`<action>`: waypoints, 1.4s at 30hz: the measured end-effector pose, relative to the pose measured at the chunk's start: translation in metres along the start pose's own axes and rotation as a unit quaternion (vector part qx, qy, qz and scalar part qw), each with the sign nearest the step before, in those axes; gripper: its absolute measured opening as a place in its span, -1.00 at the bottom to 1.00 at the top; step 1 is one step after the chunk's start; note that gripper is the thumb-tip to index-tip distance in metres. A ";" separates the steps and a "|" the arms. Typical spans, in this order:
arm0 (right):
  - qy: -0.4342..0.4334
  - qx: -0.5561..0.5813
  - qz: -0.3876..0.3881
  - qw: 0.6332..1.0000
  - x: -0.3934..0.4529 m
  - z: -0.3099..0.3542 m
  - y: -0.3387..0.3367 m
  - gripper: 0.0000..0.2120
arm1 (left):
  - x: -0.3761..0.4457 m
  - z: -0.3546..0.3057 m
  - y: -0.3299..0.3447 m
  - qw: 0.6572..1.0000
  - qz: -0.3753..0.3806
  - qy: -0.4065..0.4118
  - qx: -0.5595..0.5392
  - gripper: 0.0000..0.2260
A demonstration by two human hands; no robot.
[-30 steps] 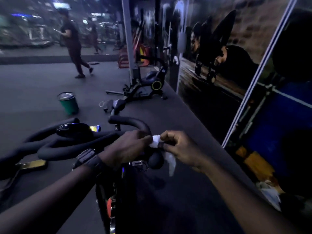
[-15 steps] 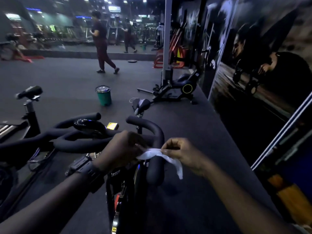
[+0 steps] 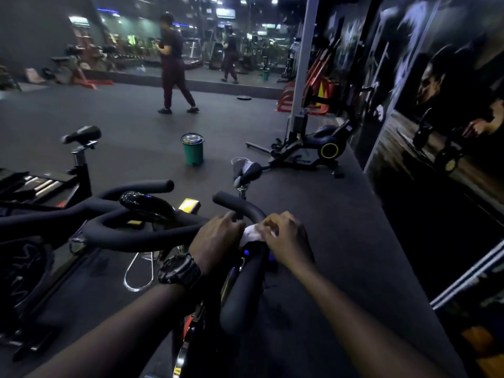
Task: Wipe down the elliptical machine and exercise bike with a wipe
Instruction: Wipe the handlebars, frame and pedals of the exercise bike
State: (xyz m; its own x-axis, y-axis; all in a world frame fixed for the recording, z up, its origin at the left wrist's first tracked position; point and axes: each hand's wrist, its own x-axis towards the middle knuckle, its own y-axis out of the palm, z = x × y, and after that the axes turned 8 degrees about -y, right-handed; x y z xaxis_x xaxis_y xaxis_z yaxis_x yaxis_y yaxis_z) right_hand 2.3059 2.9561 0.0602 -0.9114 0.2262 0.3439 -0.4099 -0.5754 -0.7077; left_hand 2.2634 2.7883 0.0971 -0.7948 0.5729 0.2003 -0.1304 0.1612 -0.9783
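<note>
The exercise bike's black padded handlebar fills the lower middle of the head view, with its right horn curving up between my hands. A small white wipe is bunched on that horn. My left hand, a dark watch on its wrist, grips the bar and touches the wipe's left end. My right hand has its fingers curled over the wipe from the right and presses it on the bar. The bike's black console sits left of my hands.
A green bin stands on the dark floor ahead. A second bike's saddle is at the left, a low black machine by the pillar at the right. A person walks far ahead. A mural wall runs along the right.
The wipe was stretched out between my hands; now it is bunched on the right horn with my right hand moved in over it. The view has swung to the left.
</note>
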 end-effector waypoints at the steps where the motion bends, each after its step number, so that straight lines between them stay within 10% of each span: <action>1: -0.006 0.007 0.034 0.999 -0.003 -0.001 -0.001 -0.61 | 0.001 0.003 0.003 1.000 -0.017 0.016 0.002 -0.77; 14: -0.134 -0.016 0.126 0.983 0.068 -0.027 0.007 -0.79 | 0.022 -0.007 0.019 0.992 0.079 -0.090 0.036 -0.17; 21: -0.157 -0.061 0.196 0.966 0.051 -0.025 0.001 -0.70 | 0.014 0.012 0.021 0.998 0.049 -0.006 0.050 -0.61; 25: -0.108 -0.108 0.248 0.957 0.095 -0.011 0.038 -0.39 | 0.025 0.013 0.017 0.992 0.069 -0.049 0.089 -0.35; 42: -0.102 0.117 0.413 0.897 0.155 -0.015 0.054 -0.75 | 0.029 0.020 0.018 0.985 0.070 -0.077 0.140 -0.20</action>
State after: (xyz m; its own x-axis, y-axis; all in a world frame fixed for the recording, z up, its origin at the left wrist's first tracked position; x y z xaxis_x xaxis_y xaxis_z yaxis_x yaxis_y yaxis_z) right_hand 2.1414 2.9722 0.0658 -0.8649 -0.4882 -0.1165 0.4437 -0.6352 -0.6322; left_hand 2.2266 2.7919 0.0839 -0.8941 0.4418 0.0734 -0.1548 -0.1510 -0.9763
